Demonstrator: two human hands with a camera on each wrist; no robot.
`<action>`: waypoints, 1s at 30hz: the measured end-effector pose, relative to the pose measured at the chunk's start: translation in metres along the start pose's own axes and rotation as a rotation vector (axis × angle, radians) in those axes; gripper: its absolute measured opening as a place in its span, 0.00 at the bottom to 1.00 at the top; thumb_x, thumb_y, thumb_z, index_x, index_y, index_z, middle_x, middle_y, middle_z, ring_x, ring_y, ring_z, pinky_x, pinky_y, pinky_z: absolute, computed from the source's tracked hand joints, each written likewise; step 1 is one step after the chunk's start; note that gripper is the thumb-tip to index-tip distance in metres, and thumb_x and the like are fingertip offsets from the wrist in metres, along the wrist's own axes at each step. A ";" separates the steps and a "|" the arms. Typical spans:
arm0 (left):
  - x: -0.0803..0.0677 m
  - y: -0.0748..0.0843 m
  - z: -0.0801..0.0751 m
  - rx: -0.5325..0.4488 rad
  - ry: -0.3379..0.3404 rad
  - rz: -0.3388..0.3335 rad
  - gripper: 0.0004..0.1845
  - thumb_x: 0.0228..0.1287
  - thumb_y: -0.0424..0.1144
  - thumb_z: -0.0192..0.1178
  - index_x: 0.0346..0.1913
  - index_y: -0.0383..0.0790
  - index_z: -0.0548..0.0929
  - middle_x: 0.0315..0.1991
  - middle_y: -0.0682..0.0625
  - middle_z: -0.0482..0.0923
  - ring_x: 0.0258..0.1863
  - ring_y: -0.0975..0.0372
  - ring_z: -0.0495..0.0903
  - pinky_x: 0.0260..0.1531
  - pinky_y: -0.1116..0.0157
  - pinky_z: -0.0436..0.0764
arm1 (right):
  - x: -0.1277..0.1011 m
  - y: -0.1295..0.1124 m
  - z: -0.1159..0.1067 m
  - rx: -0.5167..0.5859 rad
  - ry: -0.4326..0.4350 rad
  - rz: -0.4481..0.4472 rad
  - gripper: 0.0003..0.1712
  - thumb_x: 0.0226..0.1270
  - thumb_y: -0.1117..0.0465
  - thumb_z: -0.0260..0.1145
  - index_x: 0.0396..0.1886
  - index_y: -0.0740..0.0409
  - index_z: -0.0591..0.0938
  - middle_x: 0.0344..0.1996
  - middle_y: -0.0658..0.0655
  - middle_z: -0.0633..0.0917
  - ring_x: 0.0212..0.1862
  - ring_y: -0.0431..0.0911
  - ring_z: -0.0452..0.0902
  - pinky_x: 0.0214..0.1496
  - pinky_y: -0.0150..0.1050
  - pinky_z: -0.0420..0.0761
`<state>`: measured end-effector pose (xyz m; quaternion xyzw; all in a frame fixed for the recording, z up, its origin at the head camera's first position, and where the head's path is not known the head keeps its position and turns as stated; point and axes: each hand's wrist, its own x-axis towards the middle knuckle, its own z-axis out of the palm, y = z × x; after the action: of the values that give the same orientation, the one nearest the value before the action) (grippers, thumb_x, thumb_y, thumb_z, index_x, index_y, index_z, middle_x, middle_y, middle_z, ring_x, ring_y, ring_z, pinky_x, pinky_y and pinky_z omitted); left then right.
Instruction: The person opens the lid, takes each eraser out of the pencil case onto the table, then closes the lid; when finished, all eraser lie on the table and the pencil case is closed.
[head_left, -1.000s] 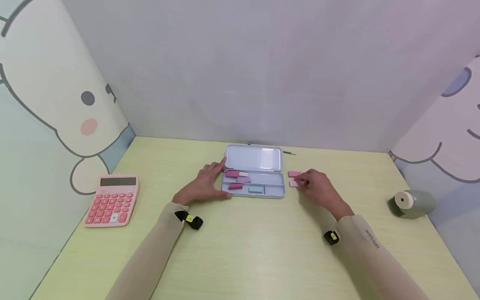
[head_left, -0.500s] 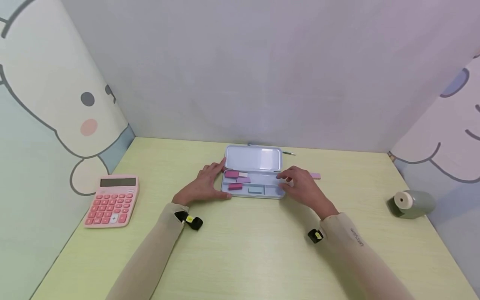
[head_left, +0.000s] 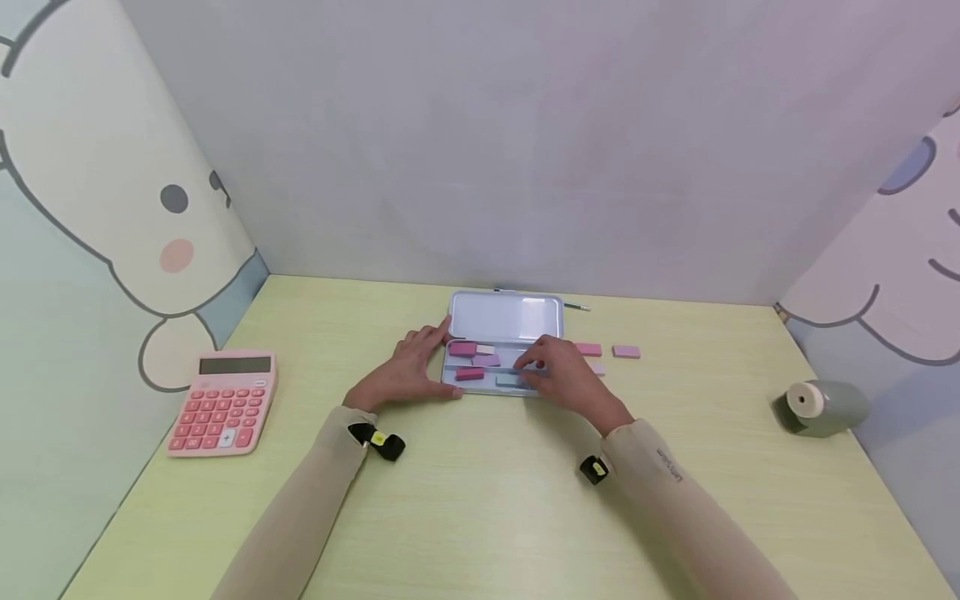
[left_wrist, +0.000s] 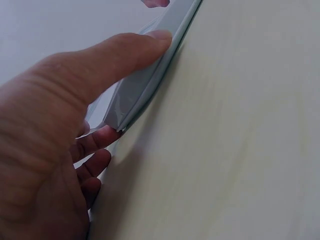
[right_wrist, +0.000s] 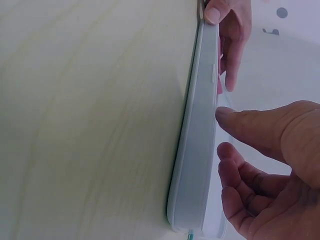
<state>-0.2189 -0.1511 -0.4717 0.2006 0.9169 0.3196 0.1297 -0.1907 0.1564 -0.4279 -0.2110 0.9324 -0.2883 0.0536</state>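
A pale blue pencil case [head_left: 507, 317] lies with its lid open on the table. In its tray are several small eraser-like blocks: a magenta block [head_left: 462, 349], a white block [head_left: 486, 350], a lilac block [head_left: 486, 361], a dark pink block [head_left: 469, 374] and a light blue block [head_left: 507, 381]. My left hand [head_left: 405, 369] holds the case's left end, thumb on the front wall, fingers round the corner. Over the tray, my right hand [head_left: 561, 372] has thumb and fingers apart near the light blue block; I see nothing gripped, though its fingertips partly hide the tray.
Right of the case lie a pink block [head_left: 589, 349], a lilac-pink block [head_left: 626, 352] and a pale pink block [head_left: 597, 367]. Behind it is a pencil [head_left: 576, 307]. A pink calculator [head_left: 225, 403] stands left; a grey-green pencil sharpener [head_left: 823, 407] stands far right.
My right hand has moved left from the pale pink block on the table to above the tray. The lilac-pink block it hid has come into view. My left hand stays put.
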 end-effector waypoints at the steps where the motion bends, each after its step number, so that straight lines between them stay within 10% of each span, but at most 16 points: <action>1: 0.000 0.000 0.000 0.000 0.001 0.000 0.71 0.53 0.65 0.79 0.89 0.62 0.39 0.85 0.47 0.57 0.80 0.46 0.58 0.80 0.35 0.63 | 0.001 -0.001 0.001 -0.004 -0.006 0.002 0.07 0.71 0.64 0.75 0.46 0.55 0.94 0.47 0.57 0.89 0.50 0.51 0.83 0.56 0.49 0.84; 30: 0.001 0.000 -0.001 0.005 -0.010 0.001 0.71 0.54 0.65 0.79 0.89 0.60 0.39 0.85 0.45 0.56 0.81 0.45 0.57 0.80 0.34 0.62 | 0.018 -0.003 0.008 -0.113 -0.050 -0.147 0.05 0.63 0.63 0.81 0.38 0.57 0.95 0.40 0.54 0.92 0.51 0.52 0.83 0.60 0.52 0.82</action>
<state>-0.2205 -0.1509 -0.4712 0.2031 0.9170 0.3164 0.1334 -0.2047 0.1425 -0.4323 -0.2888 0.9276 -0.2330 0.0436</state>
